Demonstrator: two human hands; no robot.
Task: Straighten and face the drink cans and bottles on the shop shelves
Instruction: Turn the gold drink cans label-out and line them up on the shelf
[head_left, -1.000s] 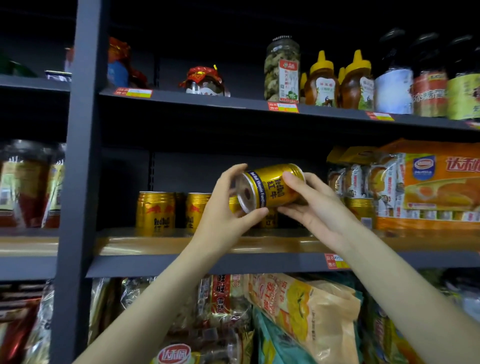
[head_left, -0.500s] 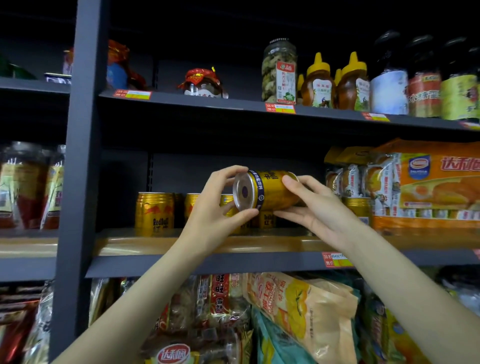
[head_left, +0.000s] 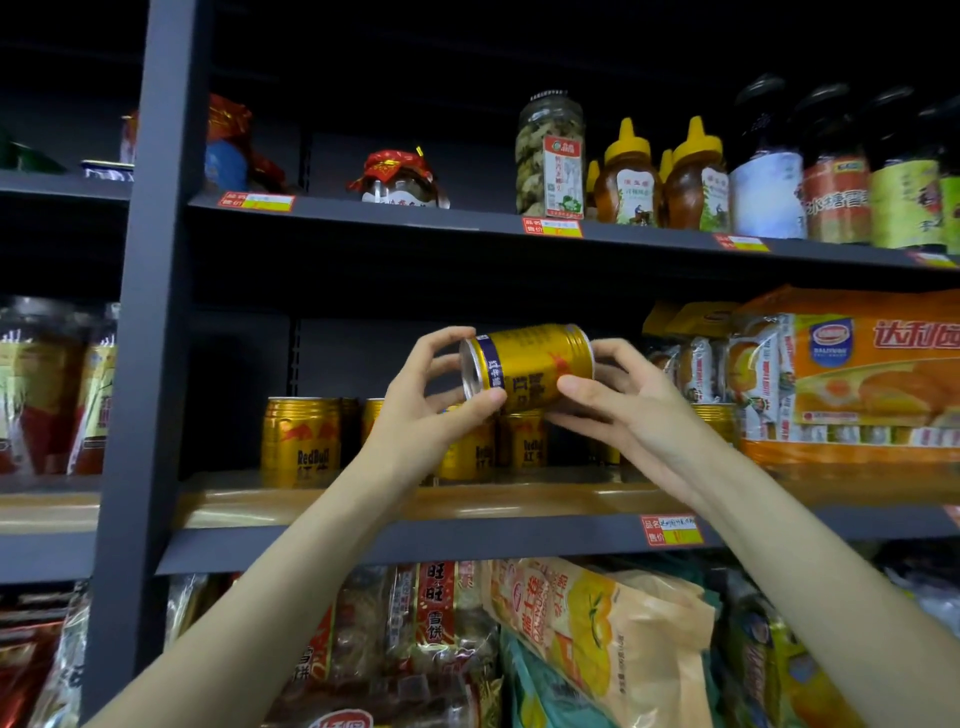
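Note:
A gold drink can lies on its side in the air in front of the middle shelf, its silver end facing left. My left hand pinches that left end between thumb and fingers. My right hand grips the right end, thumb across the front of the can. Behind and below the hands, several gold cans stand upright on the wooden shelf board; the leftmost standing can shows its red logo forward, others are partly hidden by my hands.
A dark upright post bounds the bay on the left. Orange cake packs fill the shelf's right side. Jars, honey bottles and dark bottles stand on the shelf above. Snack bags fill the shelf below.
The can has rolled in my hands, so a different part of its label faces me, and it sits slightly lower and flatter. Both hands have kept their hold on its ends.

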